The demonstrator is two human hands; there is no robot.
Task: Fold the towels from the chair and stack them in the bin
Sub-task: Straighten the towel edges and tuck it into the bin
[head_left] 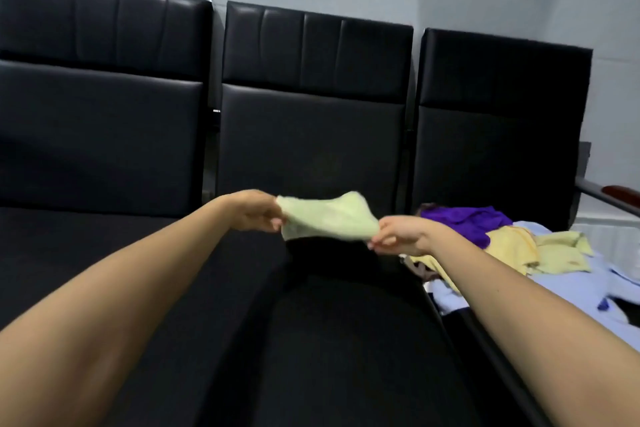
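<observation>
left hand (254,210): fingers pinch the pale green towel (327,218) at its 9 o'clock edge | right hand (398,236): fingers pinch its 3 o'clock corner | towel: stretched in the air above the middle black seat (311,340) | towel pile (519,246): purple, yellow, light blue, on the seat at 3 o'clock

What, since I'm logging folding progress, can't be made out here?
Head view:
The bin: outside the frame.
The green towel, pinched by left hand and right hand: motion-blurred, folds unreadable.
The towel pile: cut by the right edge, partly behind the right forearm.
</observation>
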